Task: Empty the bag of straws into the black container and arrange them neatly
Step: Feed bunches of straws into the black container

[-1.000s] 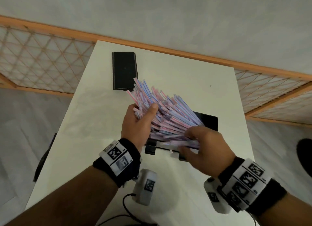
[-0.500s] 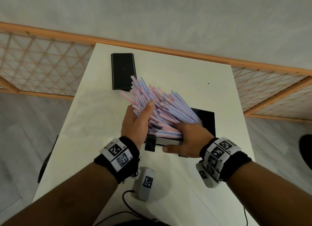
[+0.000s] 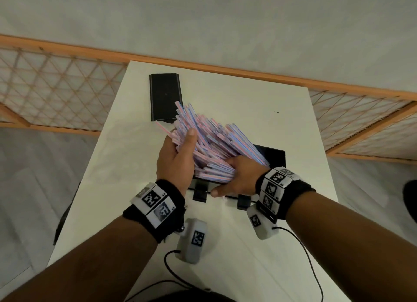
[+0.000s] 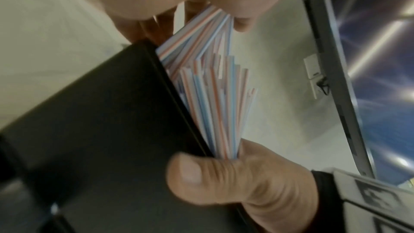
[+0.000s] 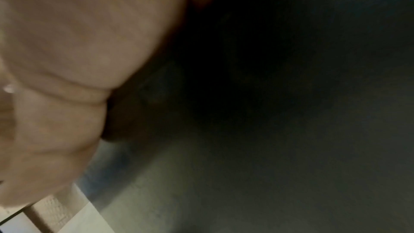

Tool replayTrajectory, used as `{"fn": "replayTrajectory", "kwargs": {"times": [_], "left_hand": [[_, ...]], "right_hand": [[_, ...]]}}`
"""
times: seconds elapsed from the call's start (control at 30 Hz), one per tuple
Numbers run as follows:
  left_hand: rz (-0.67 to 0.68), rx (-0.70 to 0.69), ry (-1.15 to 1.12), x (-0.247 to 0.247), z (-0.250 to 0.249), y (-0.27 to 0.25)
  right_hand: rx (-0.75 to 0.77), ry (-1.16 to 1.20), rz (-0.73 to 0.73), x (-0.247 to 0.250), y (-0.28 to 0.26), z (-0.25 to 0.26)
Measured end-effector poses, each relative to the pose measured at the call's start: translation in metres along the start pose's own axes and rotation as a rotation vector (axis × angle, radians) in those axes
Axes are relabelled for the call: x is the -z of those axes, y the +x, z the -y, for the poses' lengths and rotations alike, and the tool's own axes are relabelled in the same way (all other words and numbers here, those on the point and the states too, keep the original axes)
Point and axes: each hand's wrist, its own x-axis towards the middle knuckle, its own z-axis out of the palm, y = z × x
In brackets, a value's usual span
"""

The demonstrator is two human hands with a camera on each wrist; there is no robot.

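Note:
A thick bundle of pink-and-blue striped straws (image 3: 214, 143) fans up and to the left out of the black container (image 3: 274, 157) in the middle of the white table. My left hand (image 3: 178, 157) grips the bundle's left side, thumb lying over the top. My right hand (image 3: 239, 177) holds the straws' lower ends at the container's near wall. The left wrist view shows that thumb (image 4: 201, 174) on the outside of the black wall (image 4: 100, 121), with the straws (image 4: 215, 104) rising behind it. The right wrist view shows only blurred palm (image 5: 78, 42) and darkness.
A flat black lid (image 3: 165, 96) lies at the back left of the table (image 3: 259, 256), just beyond the straw tips. Wooden lattice barriers (image 3: 56, 94) stand to the left and right of the table. Black cables (image 3: 311, 263) trail over the near part of the table.
My right hand has dropped from on top of the straws' near ends to the container's front wall, thumb now outside it. The bundle sits lower. My left hand has barely moved.

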Motion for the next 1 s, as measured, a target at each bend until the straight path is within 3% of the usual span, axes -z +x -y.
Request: {"fn": "replayTrajectory", "kwargs": {"times": [0.1,0.2,0.33,0.47,0.57,0.63,0.73,0.83,1.0], "left_hand": [[-0.058,-0.101,0.278,0.008,-0.010,-0.004],[-0.087,-0.155,0.394,0.015,-0.020,-0.004],[-0.079,-0.213,0.493,0.018,-0.026,0.004],[-0.088,-0.249,0.455,0.014,-0.032,0.008],[-0.122,-0.113,0.331,0.012,-0.023,0.009],[-0.170,0.018,0.148,0.010,-0.013,0.010],[-0.127,0.121,-0.085,0.003,-0.007,0.007],[-0.042,0.093,-0.120,-0.005,-0.007,-0.001],[-0.049,0.038,-0.091,-0.010,-0.004,-0.007]], "right_hand": [[0.017,0.090,-0.015,0.003,-0.002,-0.003],[0.079,0.192,-0.050,0.008,-0.007,-0.004],[0.098,0.048,-0.208,0.016,-0.013,-0.003],[0.141,-0.020,-0.455,0.019,-0.026,-0.012],[0.148,-0.122,-0.579,0.014,-0.039,-0.021],[0.112,-0.132,-0.485,0.003,-0.043,-0.024],[0.100,-0.169,-0.272,-0.016,-0.043,-0.025],[0.063,-0.234,-0.199,-0.022,-0.037,-0.024],[0.026,-0.328,-0.144,-0.017,-0.028,-0.010]]}}
